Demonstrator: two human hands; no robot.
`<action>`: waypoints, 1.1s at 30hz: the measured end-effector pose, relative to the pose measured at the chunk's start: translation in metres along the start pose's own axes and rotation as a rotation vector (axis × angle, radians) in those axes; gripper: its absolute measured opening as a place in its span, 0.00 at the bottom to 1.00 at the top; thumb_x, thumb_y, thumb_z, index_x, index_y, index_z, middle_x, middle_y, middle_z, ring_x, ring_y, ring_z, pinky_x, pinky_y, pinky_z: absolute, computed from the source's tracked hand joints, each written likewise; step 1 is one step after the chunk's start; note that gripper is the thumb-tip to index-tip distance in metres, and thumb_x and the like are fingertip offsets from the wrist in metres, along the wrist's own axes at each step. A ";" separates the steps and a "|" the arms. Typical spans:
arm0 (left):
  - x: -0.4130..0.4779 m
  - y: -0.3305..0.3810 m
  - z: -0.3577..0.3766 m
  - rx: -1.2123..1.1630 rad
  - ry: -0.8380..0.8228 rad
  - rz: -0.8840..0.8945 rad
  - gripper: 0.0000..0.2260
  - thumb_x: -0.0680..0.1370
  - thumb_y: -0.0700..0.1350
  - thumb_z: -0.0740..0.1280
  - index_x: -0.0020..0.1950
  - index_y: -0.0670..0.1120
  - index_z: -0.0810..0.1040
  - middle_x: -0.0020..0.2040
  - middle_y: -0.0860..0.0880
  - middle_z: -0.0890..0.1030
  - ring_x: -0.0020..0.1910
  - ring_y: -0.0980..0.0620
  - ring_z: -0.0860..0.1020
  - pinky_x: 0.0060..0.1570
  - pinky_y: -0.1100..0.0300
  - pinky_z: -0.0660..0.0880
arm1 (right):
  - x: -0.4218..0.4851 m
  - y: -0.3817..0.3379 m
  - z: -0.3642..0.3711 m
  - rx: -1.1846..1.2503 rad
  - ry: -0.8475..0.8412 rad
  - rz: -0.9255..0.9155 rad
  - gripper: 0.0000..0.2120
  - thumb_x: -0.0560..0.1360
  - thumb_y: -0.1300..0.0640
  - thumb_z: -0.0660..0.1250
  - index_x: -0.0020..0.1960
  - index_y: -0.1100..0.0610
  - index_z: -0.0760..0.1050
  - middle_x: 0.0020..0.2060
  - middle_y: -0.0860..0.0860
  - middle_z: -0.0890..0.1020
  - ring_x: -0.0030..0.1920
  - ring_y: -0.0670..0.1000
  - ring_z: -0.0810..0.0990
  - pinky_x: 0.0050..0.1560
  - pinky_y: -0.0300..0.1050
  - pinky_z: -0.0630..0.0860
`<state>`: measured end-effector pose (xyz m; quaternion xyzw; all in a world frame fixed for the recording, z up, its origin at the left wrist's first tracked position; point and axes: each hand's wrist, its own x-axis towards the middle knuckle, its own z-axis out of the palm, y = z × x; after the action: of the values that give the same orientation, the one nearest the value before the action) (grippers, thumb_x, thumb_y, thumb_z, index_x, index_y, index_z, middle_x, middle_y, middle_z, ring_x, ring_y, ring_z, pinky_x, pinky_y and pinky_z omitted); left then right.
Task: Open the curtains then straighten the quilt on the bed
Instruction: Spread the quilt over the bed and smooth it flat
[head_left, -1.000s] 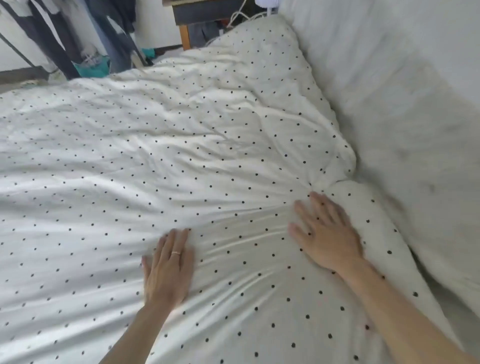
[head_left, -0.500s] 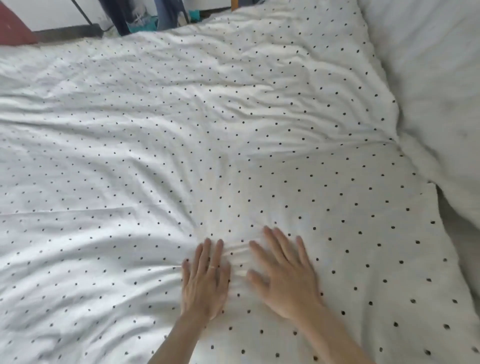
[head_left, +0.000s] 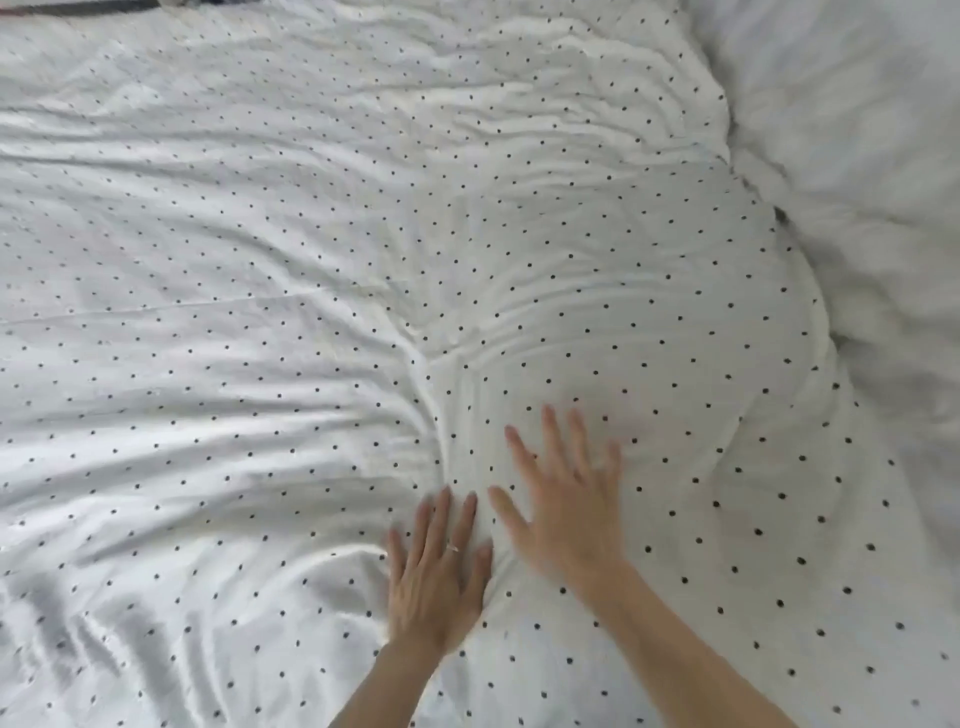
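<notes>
A white quilt with small black dots covers nearly the whole view, creased with folds that fan out from a point above my hands. My left hand, with a ring on one finger, lies flat on the quilt, palm down, fingers apart. My right hand rests flat just to its right and slightly farther forward, fingers spread, blurred by motion. Neither hand holds any fabric. No curtains appear in this view.
Plain white bedding bunches along the right side, next to the quilt's rounded edge. A dark strip of floor or furniture shows at the top left corner.
My hands came together from apart on the quilt, and the right hand has since slid forward and right. The view dropped lower, hiding the room behind the bed.
</notes>
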<state>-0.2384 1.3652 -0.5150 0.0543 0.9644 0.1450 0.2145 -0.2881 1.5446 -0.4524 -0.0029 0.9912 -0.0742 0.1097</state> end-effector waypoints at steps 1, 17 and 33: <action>-0.012 -0.007 0.005 0.024 -0.004 0.014 0.26 0.79 0.65 0.37 0.76 0.65 0.34 0.79 0.59 0.36 0.75 0.58 0.31 0.73 0.45 0.32 | -0.030 -0.012 0.019 -0.030 -0.046 -0.108 0.32 0.77 0.31 0.50 0.79 0.40 0.55 0.80 0.52 0.49 0.79 0.55 0.40 0.73 0.69 0.41; -0.134 -0.133 0.000 -0.039 -0.110 -0.235 0.25 0.81 0.63 0.45 0.76 0.69 0.40 0.79 0.60 0.39 0.78 0.54 0.39 0.70 0.34 0.48 | -0.146 -0.011 0.029 -0.150 -0.263 0.311 0.35 0.73 0.25 0.39 0.74 0.33 0.28 0.76 0.48 0.28 0.74 0.63 0.29 0.58 0.81 0.55; -0.156 -0.244 -0.068 -0.020 0.132 -0.468 0.24 0.80 0.56 0.55 0.77 0.55 0.60 0.77 0.53 0.59 0.75 0.51 0.59 0.72 0.51 0.60 | -0.062 -0.245 0.053 -0.162 -0.463 -0.347 0.31 0.79 0.35 0.49 0.79 0.40 0.44 0.79 0.51 0.35 0.77 0.63 0.33 0.72 0.70 0.46</action>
<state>-0.1370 1.0894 -0.4674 -0.1822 0.9611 0.1041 0.1795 -0.2189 1.2959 -0.4535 -0.1980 0.9271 -0.0097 0.3181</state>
